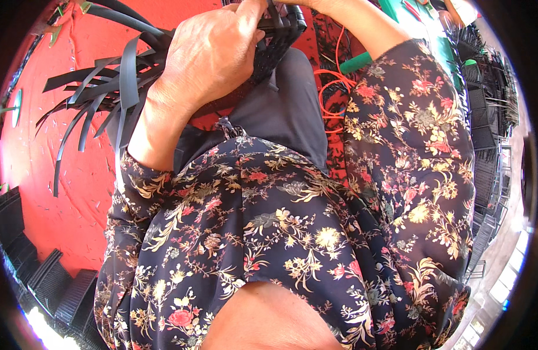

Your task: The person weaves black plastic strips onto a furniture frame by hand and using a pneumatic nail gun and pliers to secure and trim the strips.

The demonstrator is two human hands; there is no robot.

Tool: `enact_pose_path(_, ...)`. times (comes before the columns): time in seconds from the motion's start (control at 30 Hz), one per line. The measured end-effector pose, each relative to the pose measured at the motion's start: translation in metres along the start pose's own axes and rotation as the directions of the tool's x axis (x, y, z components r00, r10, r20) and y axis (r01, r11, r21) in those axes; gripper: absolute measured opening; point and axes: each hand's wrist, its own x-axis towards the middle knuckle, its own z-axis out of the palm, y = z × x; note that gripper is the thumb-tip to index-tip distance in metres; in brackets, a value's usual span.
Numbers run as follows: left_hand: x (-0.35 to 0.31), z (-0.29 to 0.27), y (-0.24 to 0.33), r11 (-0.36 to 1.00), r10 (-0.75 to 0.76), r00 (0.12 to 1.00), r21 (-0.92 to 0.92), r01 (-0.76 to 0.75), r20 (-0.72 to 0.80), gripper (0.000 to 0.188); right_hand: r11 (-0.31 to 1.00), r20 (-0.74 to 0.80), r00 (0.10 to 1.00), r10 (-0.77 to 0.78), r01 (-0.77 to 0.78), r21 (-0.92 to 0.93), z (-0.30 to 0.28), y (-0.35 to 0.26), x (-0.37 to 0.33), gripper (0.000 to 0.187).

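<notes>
My left hand [213, 52] is closed, its fingers bent toward the top edge beside a black frame-like piece [289, 29]. What it pinches is hidden behind the fingers and cut off by the edge. Long flat black strips [129, 73] fan out to the left from behind this hand and wrist, their loose ends hanging at several angles. The black piece rests over my lap, against the dark trousers [292, 87]. My right hand [315, 3] reaches the same piece from the right. Only a sliver of it shows at the top edge, and its fingers are out of sight.
Red floor covering [76, 221] with scattered black scraps lies to the left. An orange-red hose [333, 90] coils right of my leg, near a green tube [355, 63]. Dark woven furniture pieces stand at the lower left [61, 286] and far right [482, 116]. Another person's arm [450, 11] shows at the upper right.
</notes>
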Motion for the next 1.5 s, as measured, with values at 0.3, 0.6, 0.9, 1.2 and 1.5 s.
enact_pose_path(0.3,0.005,0.004,-0.004,0.997,0.078,0.996,-0.015,-0.079,-0.035,0.045,0.999,0.046,0.998,0.039,-0.039,-0.005,0.005,0.001,0.005,0.031)
enact_pose_path(0.6,0.006,-0.002,0.002,0.998,0.069,0.998,-0.015,-0.069,-0.005,0.039,0.997,0.081,0.995,-0.055,0.059,-0.048,0.010,0.001,0.003,0.029)
enact_pose_path(0.9,0.006,0.021,-0.021,0.976,0.170,0.959,-0.095,-0.195,-0.227,0.022,0.999,0.119,0.992,-0.037,0.035,0.013,0.002,-0.005,0.006,0.025)
enact_pose_path(1.2,0.006,0.012,-0.012,0.982,0.049,0.994,-0.177,-0.065,-0.094,0.034,0.939,0.288,0.913,-0.289,0.212,0.269,-0.022,0.008,0.022,0.025)
enact_pose_path(1.5,0.010,0.010,-0.001,0.968,0.022,0.999,-0.249,-0.029,-0.031,0.035,0.981,0.903,0.420,-0.091,-0.117,0.154,-0.032,-0.005,0.045,0.015)
